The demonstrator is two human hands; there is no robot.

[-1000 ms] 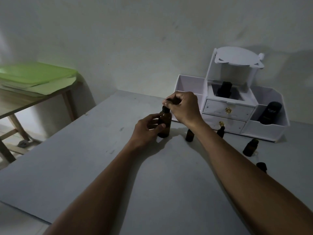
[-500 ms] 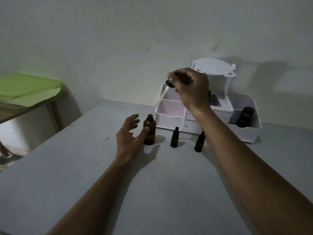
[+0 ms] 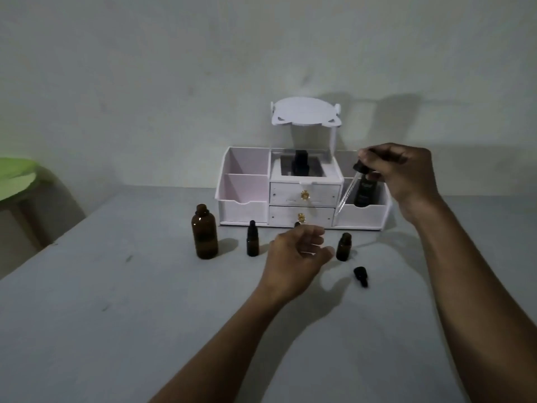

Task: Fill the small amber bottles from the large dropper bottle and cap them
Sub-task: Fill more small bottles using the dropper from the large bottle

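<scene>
Two hands working over the table (image 3: 116,330), dropper out of the large bottle.

Large dropper bottle (image 3: 204,235) is now standing uncapped and let go at left, beside a capped small bottle (image 3: 252,242). Left hand (image 3: 293,257) is moving right, fingers loosely spread and holding nothing, toward the open small bottle (image 3: 344,246) with its cap (image 3: 361,275) lying near. Right hand (image 3: 402,170) is pinching the dropper (image 3: 347,191) aloft before the white organizer (image 3: 244,196), so filling looks next.
</scene>
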